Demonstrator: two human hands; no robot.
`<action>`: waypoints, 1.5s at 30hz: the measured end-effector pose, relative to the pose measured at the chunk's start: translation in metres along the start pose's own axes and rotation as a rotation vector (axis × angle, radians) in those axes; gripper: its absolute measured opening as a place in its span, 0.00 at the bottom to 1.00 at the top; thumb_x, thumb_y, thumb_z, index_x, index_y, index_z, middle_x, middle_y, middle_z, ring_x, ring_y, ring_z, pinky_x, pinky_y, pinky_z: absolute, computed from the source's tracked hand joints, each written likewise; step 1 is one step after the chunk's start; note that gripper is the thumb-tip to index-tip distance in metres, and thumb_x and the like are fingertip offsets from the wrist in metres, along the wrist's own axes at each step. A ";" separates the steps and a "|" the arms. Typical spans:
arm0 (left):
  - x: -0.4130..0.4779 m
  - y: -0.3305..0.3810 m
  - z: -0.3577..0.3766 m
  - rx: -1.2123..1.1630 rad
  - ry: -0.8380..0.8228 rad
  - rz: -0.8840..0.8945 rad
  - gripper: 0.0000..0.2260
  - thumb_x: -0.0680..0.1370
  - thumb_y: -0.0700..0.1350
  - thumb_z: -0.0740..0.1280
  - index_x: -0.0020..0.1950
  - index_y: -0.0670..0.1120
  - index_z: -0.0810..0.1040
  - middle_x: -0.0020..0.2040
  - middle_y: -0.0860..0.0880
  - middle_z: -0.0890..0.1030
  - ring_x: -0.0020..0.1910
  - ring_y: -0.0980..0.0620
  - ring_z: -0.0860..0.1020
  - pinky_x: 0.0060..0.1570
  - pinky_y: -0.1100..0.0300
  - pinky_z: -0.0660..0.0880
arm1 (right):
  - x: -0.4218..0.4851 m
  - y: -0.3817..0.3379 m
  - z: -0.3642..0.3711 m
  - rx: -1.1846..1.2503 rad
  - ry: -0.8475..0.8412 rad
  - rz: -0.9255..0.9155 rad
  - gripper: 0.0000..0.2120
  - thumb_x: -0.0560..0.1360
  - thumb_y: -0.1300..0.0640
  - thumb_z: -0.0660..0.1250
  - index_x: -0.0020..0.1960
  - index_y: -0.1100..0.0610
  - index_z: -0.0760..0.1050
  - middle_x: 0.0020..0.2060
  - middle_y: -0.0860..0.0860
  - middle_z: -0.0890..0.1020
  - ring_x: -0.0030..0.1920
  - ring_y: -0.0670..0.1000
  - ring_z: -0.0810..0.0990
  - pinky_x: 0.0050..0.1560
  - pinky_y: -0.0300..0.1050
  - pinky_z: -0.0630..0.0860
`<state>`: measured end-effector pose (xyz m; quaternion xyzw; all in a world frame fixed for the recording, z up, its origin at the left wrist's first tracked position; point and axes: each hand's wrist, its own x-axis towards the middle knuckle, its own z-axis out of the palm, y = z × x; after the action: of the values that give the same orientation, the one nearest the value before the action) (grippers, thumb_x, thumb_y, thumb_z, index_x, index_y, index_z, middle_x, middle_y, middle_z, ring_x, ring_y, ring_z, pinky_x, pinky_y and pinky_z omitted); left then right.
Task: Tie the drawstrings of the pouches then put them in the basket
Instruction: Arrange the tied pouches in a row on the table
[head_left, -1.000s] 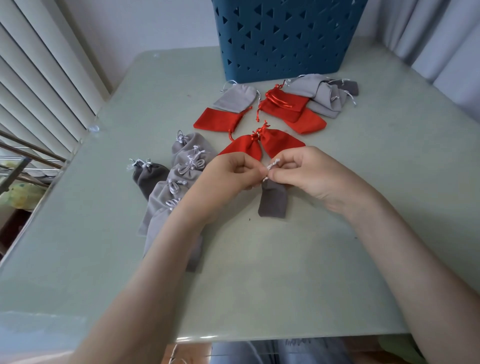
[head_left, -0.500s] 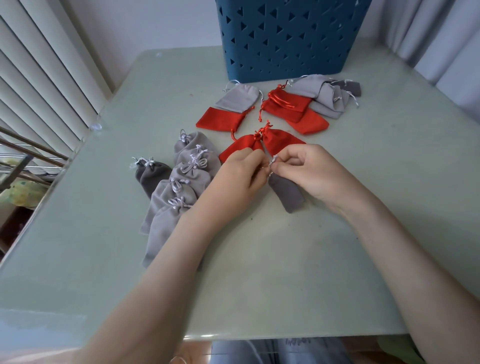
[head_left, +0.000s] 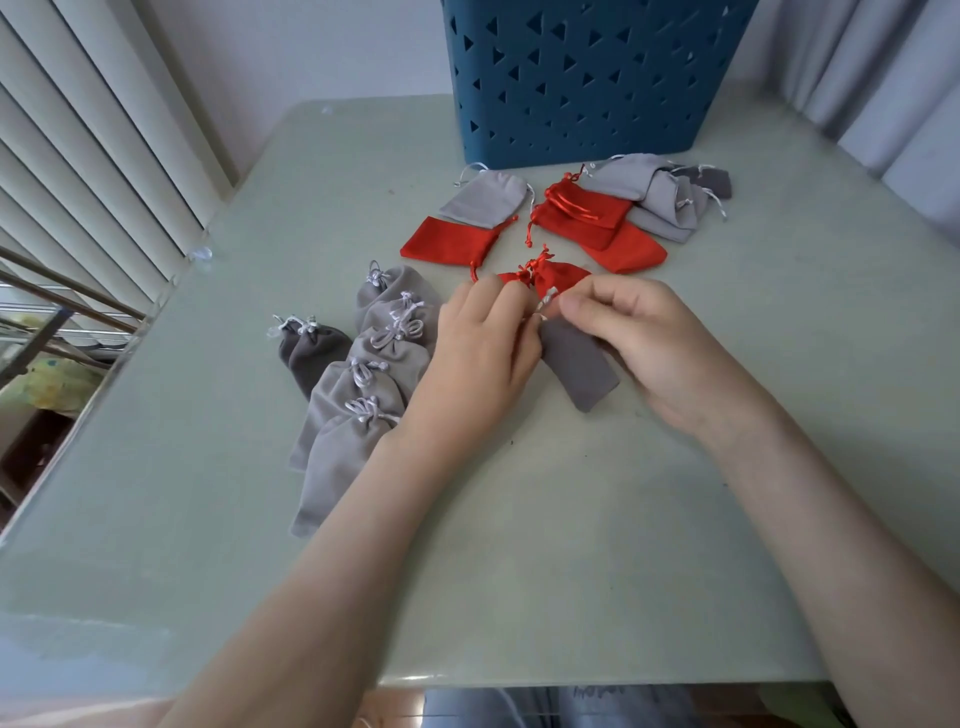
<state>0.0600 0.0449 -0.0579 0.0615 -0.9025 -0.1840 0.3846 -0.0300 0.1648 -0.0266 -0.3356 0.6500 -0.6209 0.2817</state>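
Single head-worn wide-angle view, forward and down, close over the table (head_left: 519, 545).

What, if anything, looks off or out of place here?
Nothing damaged or spilled. The left hand and right hand pinch the drawstring of a dark grey pouch. Only oddity: tied grey pouches lie piled on the table, not in the blue basket.

Soft, even daylight covers the table (head_left: 519, 545); shadows on it are faint, its near edge glints, its edges bow from lens distortion.

Matt cloth pouches (head_left: 579, 364); perforated plastic basket (head_left: 587, 78).
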 end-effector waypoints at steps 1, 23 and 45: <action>0.000 0.002 -0.002 -0.047 0.004 -0.010 0.05 0.77 0.39 0.60 0.43 0.39 0.72 0.40 0.50 0.67 0.40 0.52 0.63 0.41 0.60 0.60 | 0.000 -0.002 0.000 0.095 -0.008 0.014 0.11 0.79 0.64 0.59 0.42 0.57 0.77 0.35 0.48 0.81 0.37 0.44 0.78 0.41 0.36 0.73; -0.005 0.002 -0.008 -0.047 0.158 0.176 0.04 0.78 0.38 0.61 0.47 0.46 0.68 0.43 0.52 0.66 0.40 0.50 0.65 0.42 0.59 0.61 | 0.000 -0.003 -0.001 0.086 -0.028 -0.184 0.05 0.72 0.64 0.65 0.42 0.55 0.76 0.34 0.46 0.82 0.36 0.46 0.78 0.40 0.38 0.73; 0.001 0.011 -0.010 -0.701 -0.153 -0.421 0.08 0.74 0.53 0.63 0.39 0.51 0.72 0.35 0.55 0.73 0.37 0.54 0.70 0.41 0.55 0.67 | -0.002 -0.005 -0.016 -0.126 -0.199 -0.081 0.11 0.74 0.70 0.64 0.43 0.56 0.77 0.36 0.43 0.81 0.40 0.41 0.77 0.45 0.31 0.72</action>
<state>0.0669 0.0514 -0.0465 0.0961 -0.7789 -0.5586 0.2683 -0.0408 0.1763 -0.0209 -0.4384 0.6425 -0.5535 0.2979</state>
